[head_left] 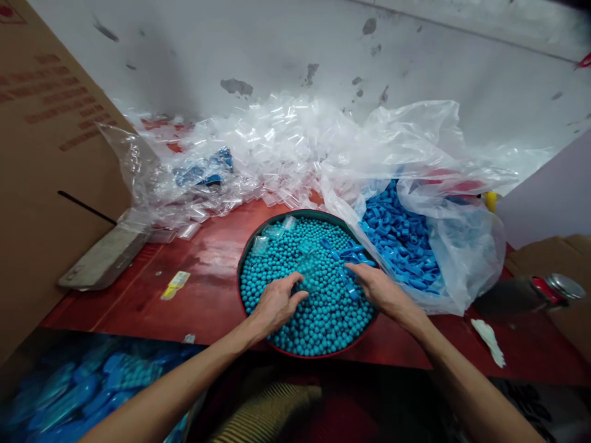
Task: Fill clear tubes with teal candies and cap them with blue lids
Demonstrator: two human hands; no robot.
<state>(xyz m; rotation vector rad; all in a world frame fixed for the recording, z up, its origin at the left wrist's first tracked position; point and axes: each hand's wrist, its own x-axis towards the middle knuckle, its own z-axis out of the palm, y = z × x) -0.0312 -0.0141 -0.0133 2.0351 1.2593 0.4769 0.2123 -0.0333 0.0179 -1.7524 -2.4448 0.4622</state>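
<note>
A round tub [241, 261] full of small turquoise balls [314, 326] stands in front of me. Over the balls, my left hand [277, 303] is closed, thumb and fingers around the near end of a clear plastic case [308, 264], blurred against the balls. At the tub's right side, my right hand [376, 288] has its fingers curled at a blue plastic piece [351, 286]; its thumb is partly hidden. Several more blue pieces [353, 251] lie on the balls just beyond it. Small clear cases [261, 245] rest at the tub's far left.
Clear plastic cases [286, 141] are heaped along the wall. An opened plastic bag [466, 246] of blue parts [401, 237] stands right of the tub, a lidded jar [517, 295] beyond. A cardboard box [55, 154] borders the red table [198, 301] at left; filled blue items [87, 387] lie below.
</note>
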